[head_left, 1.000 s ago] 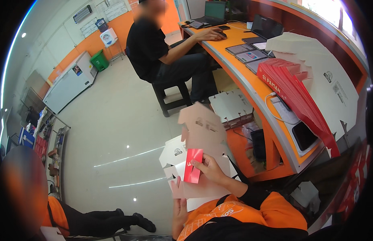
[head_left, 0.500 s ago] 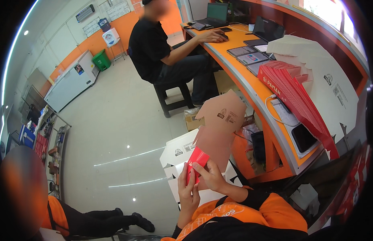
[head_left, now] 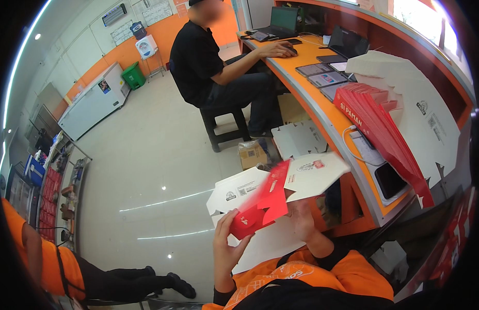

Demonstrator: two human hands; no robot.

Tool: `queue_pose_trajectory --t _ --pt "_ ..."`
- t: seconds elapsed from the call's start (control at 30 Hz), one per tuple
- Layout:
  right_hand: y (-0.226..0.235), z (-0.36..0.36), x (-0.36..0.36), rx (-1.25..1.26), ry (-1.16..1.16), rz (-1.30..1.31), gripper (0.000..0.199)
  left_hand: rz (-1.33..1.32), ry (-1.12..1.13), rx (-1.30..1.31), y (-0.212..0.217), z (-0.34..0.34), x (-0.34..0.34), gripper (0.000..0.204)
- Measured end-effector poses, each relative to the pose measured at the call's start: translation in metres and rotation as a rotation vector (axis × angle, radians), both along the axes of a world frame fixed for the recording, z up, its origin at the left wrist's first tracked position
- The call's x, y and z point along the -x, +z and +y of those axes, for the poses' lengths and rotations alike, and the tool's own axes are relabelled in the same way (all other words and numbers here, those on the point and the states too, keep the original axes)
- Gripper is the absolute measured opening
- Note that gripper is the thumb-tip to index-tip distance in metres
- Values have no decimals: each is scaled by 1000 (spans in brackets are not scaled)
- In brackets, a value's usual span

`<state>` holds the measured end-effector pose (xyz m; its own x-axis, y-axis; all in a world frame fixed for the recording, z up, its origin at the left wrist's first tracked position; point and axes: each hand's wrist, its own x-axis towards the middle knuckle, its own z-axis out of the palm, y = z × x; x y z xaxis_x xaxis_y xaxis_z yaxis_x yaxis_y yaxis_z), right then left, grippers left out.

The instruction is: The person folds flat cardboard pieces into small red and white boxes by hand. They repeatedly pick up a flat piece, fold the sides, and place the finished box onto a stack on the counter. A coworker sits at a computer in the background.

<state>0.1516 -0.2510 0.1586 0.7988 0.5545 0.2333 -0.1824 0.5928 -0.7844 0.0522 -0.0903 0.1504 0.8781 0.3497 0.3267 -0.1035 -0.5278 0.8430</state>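
Head view: the left hand (head_left: 228, 243) has a pinching grip on the red carton (head_left: 270, 204), perhaps steadying it, above a white carton (head_left: 234, 190). The right hand (head_left: 304, 221) blurs beside it, its grip unclear. A red stack (head_left: 384, 137) reaches toward the surface's (head_left: 287, 64) near corner, seemingly handy.

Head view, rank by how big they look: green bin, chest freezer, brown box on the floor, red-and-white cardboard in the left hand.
1. Red-and-white cardboard, nearest the camera
2. Chest freezer
3. Green bin and brown box: too alike to rank
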Motion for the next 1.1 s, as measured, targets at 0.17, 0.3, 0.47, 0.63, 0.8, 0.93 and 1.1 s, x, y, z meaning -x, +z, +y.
queue_pose_trajectory --t 0.17,0.3,0.47,0.63,0.8,0.93,1.1 --pt "14 -2 -3 216 -69 -79 38 -102 166 -195 0 4 3 66" --pt "-8 12 7 502 -343 -401 26 -178 239 -157 6 0 4 67" --pt "-12 25 21 394 -253 -224 29 -275 269 -207 -1 -3 2 68" --pt "-7 34 23 422 -85 -190 39 -110 276 241 -1 -26 1 63" --pt "-9 16 11 784 -224 -1054 44 -95 166 1103 -37 -2 -16 52" --pt "12 -29 -7 1129 -404 -1467 37 -257 -192 1121 -30 -2 -9 68" --pt "126 -83 6 1110 -748 -1559 40 -69 -272 862 -37 5 9 84"
